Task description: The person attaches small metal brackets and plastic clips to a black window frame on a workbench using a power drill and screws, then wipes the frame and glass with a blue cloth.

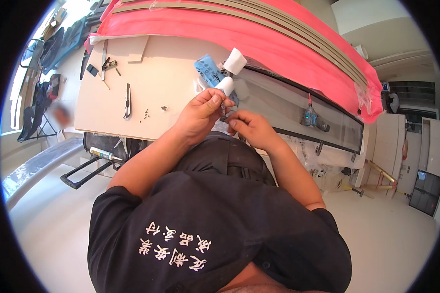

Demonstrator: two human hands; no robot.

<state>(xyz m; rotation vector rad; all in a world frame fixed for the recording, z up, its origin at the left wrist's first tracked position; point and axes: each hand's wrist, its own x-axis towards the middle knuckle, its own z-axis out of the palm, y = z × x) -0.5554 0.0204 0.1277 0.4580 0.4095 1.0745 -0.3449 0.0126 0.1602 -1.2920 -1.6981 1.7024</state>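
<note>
My left hand (202, 111) is closed around a small white tube-like piece (226, 85) and a dark small part below it, held over the near edge of a pale workbench (154, 88). My right hand (251, 128) sits just to the right, fingertips pinched against the same small dark part between the two hands. What that part is stays hidden by my fingers. A blue plastic packet (208, 70) and a white block (235, 60) lie on the bench just beyond my hands.
A grey framed panel (298, 110) with dark hooks lies to the right, a screwdriver (309, 115) on it. A utility knife (127, 101), loose screws (146, 115) and small tools (107, 63) lie left. Pink sheeting (259, 39) with long strips covers the back. A sealant gun (90, 168) lies below the bench.
</note>
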